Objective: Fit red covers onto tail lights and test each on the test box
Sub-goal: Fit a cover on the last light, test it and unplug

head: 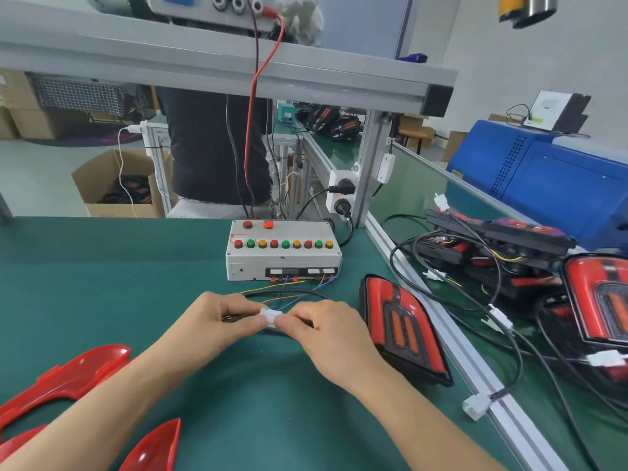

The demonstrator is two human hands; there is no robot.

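We see glossy red plastic covers (64, 375) on the matt green table (102, 283), a smooth grey plastic test box (282, 260), and a brushed aluminium rail (441, 338).

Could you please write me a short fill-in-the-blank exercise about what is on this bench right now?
1. Both hands, left hand and right hand, pinch a small ____ connector.
2. The test box sits on a ____ mat.
3. The tail light lies to the ____ of the hands.
4. The loose red covers lie at the near ____ corner.

Missing words: white; green; right; left
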